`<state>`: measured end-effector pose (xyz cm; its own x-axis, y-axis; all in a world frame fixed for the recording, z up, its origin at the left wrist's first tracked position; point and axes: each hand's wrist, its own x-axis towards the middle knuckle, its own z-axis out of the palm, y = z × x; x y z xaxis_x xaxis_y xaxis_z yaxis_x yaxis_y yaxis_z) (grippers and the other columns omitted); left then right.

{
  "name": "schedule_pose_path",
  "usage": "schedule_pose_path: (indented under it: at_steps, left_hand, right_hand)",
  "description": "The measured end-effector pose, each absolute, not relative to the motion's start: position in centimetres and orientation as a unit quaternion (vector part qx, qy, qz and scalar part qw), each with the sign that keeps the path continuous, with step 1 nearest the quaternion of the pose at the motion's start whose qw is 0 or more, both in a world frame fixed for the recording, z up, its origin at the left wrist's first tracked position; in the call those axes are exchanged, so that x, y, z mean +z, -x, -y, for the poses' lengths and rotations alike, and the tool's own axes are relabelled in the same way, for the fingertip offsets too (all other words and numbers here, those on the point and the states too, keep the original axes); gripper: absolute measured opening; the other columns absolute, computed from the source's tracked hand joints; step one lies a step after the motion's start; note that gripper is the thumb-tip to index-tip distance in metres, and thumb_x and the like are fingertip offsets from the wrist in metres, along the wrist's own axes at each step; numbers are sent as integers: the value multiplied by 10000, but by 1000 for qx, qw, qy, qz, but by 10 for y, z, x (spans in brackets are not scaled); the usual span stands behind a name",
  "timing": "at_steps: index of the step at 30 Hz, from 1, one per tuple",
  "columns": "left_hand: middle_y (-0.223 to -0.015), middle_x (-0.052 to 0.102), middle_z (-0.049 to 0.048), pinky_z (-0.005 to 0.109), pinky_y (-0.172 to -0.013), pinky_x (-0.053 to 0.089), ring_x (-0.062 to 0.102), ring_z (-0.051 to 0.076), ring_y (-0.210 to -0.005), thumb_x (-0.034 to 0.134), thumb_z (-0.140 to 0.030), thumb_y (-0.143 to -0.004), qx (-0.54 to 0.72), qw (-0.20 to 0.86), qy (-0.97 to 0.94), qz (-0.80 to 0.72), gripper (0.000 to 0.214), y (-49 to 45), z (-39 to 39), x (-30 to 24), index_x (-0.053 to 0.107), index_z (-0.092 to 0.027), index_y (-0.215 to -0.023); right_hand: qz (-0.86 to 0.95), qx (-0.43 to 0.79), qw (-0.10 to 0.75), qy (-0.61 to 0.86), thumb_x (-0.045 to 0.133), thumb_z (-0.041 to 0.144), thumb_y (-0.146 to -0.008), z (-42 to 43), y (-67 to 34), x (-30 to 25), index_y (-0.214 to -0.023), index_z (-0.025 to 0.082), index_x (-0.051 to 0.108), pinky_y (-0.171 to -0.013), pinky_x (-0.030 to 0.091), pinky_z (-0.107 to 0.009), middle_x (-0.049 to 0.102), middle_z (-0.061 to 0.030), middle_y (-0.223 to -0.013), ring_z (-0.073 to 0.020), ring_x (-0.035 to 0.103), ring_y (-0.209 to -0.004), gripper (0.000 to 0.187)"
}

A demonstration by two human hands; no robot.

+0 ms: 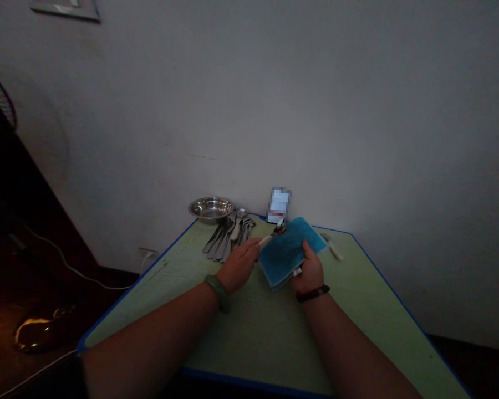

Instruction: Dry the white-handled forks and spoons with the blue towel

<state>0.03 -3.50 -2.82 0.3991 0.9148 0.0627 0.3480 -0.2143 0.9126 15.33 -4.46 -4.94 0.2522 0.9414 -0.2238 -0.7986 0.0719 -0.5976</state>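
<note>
Two hands work over one pale green surface [253,332]. The left hand [239,266], one green bangle [217,293] at its wrist, is closed around the pale handle of one utensil [266,241]; its blurred head overlaps the edge of one folded blue cloth [286,252]. The right hand [310,272], with one dark wristband [313,293], grips that cloth, thumb on top. A second pale-handled utensil [336,251] lies right of the cloth. At left, a pile of metal cutlery [221,244], too overlapped to count, lies beside one steel bowl [211,220]. One phone [279,205] stands at the back.
</note>
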Motion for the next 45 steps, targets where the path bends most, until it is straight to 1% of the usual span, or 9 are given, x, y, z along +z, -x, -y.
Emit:
schedule_pose_path:
  at_steps: [2,4,6,10,19,23,26,32,45]
  left_hand:
    - [-971,557,39,243,-739,394,500,144,-867,220,-360,-824,372,396,-742,-392,399,-3,37,-30,477,-193,-1080]
    - [-1092,515,40,259,-860,339,453,152,-992,230,-341,-832,398,346,-768,-364,396,-5,37,-33,469,-192,-1110]
    - [-1129,491,52,273,-912,295,422,160,-1038,247,-332,-832,395,300,-783,-376,399,-7,36,-37,456,-182,-1136]
    - [-1068,500,71,307,-900,305,434,180,-994,295,-333,-822,355,253,-799,-413,404,-9,34,-43,430,-196,-1176]
    - [-982,482,65,291,-845,351,462,176,-928,389,-301,-783,326,262,-798,-434,409,-9,33,-46,436,-228,-1182]
    - [-962,512,64,279,-821,363,482,176,-899,409,-320,-771,319,258,-803,-433,416,-7,31,-49,454,-232,-1175]
    - [-1019,542,62,282,-825,361,495,183,-919,405,-337,-772,311,265,-809,-422,427,-5,30,-51,447,-229,-1184]
    - [-1145,522,40,284,-870,339,481,183,-1010,406,-348,-774,298,295,-814,-402,439,-3,29,-54,425,-240,-1199]
    - [-1144,532,13,294,-911,325,468,189,-1046,462,-330,-733,310,333,-802,-389,414,0,26,-54,498,-241,-1135]
  right_hand:
    - [127,626,702,314,475,278,-744,46,-149,-50,-924,158,592,-759,477,-347,674,-56,-821,-174,627,-765,246]
    - [136,642,688,310,472,273,-747,48,-146,-50,-932,154,589,-750,482,-340,670,-59,-839,-174,624,-779,249]
    - [139,658,672,309,470,276,-749,49,-145,-50,-945,152,584,-741,485,-345,667,-62,-854,-181,622,-791,259]
    - [158,679,651,299,455,300,-754,51,-145,-50,-964,141,577,-744,482,-342,658,-71,-890,-186,613,-824,290]
    - [154,681,643,316,458,321,-743,51,-144,-50,-922,148,590,-708,491,-347,672,-65,-821,-189,624,-772,282]
    - [157,686,636,318,441,353,-746,50,-145,-49,-912,145,591,-710,487,-354,675,-66,-786,-190,625,-760,305]
    - [149,668,655,320,419,348,-758,50,-147,-46,-926,156,580,-710,485,-347,676,-52,-758,-176,629,-730,301]
    - [116,621,699,335,447,323,-746,48,-153,-43,-913,184,574,-724,476,-370,679,-41,-742,-179,633,-693,252]
    - [85,557,756,333,486,317,-723,43,-166,-45,-965,189,564,-749,467,-391,680,-25,-775,-180,633,-700,286]
